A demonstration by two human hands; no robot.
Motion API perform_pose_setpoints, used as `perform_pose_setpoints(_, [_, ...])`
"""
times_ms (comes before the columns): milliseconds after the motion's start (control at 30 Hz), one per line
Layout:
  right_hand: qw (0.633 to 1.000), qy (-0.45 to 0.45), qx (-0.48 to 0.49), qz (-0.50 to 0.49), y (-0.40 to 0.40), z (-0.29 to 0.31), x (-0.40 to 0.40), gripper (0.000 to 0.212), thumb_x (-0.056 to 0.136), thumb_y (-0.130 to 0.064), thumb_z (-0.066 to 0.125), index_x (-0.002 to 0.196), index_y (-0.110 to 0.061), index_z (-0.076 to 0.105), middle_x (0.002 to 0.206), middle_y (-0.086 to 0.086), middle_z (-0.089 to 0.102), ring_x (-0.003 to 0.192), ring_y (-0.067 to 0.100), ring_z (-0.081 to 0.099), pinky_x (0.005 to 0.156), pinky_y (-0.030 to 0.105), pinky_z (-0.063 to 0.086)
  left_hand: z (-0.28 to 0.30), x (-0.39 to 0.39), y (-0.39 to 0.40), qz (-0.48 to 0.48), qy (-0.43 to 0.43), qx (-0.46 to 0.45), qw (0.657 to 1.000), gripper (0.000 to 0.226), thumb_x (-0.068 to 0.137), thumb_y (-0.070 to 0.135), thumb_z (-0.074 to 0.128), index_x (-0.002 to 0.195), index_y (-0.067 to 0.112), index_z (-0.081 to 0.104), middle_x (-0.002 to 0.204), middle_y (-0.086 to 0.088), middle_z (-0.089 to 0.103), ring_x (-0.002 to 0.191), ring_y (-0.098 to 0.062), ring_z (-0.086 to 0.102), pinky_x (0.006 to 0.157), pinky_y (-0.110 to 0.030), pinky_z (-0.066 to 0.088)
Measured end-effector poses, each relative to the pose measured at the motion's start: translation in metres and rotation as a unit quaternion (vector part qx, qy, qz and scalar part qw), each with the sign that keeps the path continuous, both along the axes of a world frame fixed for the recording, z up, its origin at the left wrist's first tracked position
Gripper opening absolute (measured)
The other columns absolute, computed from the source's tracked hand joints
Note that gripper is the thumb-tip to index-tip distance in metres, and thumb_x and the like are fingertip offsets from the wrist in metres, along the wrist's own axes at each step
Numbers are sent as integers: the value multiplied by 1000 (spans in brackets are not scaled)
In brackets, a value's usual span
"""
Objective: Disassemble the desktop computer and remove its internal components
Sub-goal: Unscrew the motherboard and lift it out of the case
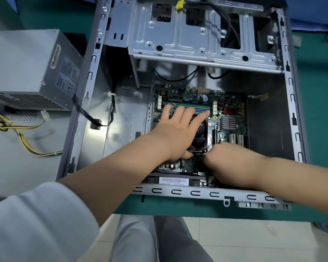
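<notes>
The open grey computer case (293, 118) lies on its side on the table. Inside sits the green motherboard (231, 108) with a black CPU cooler fan (202, 137) in a metal frame. My left hand (175, 133) lies flat over the fan, fingers spread toward the memory slots, thumb under the fan's near edge. My right hand (227, 159) is closed at the fan's near right corner; what it grips is hidden. The removed power supply (27, 72) sits outside the case at the left.
Yellow and black cables (25, 140) trail from the power supply over a grey panel (11, 167). A metal drive cage (197, 35) spans the far end of the case. A black cable with a connector (96, 122) lies on the case floor. Green table (318, 129) surrounds the case.
</notes>
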State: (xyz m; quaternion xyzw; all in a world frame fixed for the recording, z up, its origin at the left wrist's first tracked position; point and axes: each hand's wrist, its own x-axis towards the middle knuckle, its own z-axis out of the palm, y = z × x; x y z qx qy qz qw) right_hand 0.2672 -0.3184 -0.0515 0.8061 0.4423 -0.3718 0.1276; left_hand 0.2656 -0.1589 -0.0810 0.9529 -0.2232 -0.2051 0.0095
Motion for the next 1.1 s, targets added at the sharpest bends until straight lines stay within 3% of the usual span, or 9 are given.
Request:
perform_pose_setpoints(100, [999,-26,29,-16,-10,9,0,19,91,-19,44,77,-12,55,69,5,52,65,25,52,60,31,46,1,0,2,3,5,-10,1000,111,82,60,57,146,15,-22,148,-10,9,136,-30,11,111,-52,1])
perform_pose_setpoints(333, [980,-22,7,-198,-4,6,14,16,82,-24,61,81,-10,67,77,6,67,77,22,63,66,32,53,3,1,1,18,34,-30,999,113,79,57,63,148,20,-19,147,-7,11,137,-28,11,111,-51,-2])
perform_pose_setpoints(500, [950,-44,67,-303,-15,3,13,20,82,-30,63,86,-27,43,67,-9,53,73,18,55,58,30,42,19,9,12,48,97,-130,986,113,66,50,78,149,34,3,143,1,23,134,-21,16,112,-41,5])
perform_pose_setpoints(600, [960,-156,61,-225,-17,7,7,21,89,-40,52,95,-26,37,74,-7,52,74,24,55,56,31,41,37,10,36,79,72,-196,975,86,70,41,78,142,38,30,139,9,32,130,-14,22,107,-35,17])
perform_pose_setpoints(667, [950,-217,168,-147,-15,15,4,20,88,-35,53,100,-24,41,87,-6,58,82,23,59,52,30,39,45,6,54,128,47,-229,964,64,75,36,76,130,38,45,127,11,39,124,-13,31,107,-36,25])
perform_pose_setpoints(767, [934,-142,324,-45,-5,30,7,27,77,-28,66,100,-22,52,96,-5,52,90,21,53,51,31,44,46,-3,69,229,115,-237,937,37,78,34,73,107,32,50,108,9,49,92,-3,48,82,-21,40])
perform_pose_setpoints(900, [945,-109,287,117,16,23,14,44,69,-36,78,106,-23,57,100,-1,52,92,22,44,74,38,44,33,-11,60,274,279,-226,892,31,80,29,73,101,20,52,94,4,61,75,-9,54,73,-26,48])
perform_pose_setpoints(1000, [930,-140,268,207,28,10,13,37,73,-24,70,109,-21,59,98,4,52,91,26,46,78,39,40,28,-10,54,250,268,-209,907,33,78,22,75,100,18,50,77,9,53,72,-9,48,60,-18,37])
perform_pose_setpoints(1100, [909,-155,291,254,36,4,14,21,78,-11,60,97,-21,65,90,5,53,87,27,47,78,40,40,25,-8,58,244,253,-168,921,42,73,15,80,100,17,47,74,8,51,78,-14,49,62,-23,37])
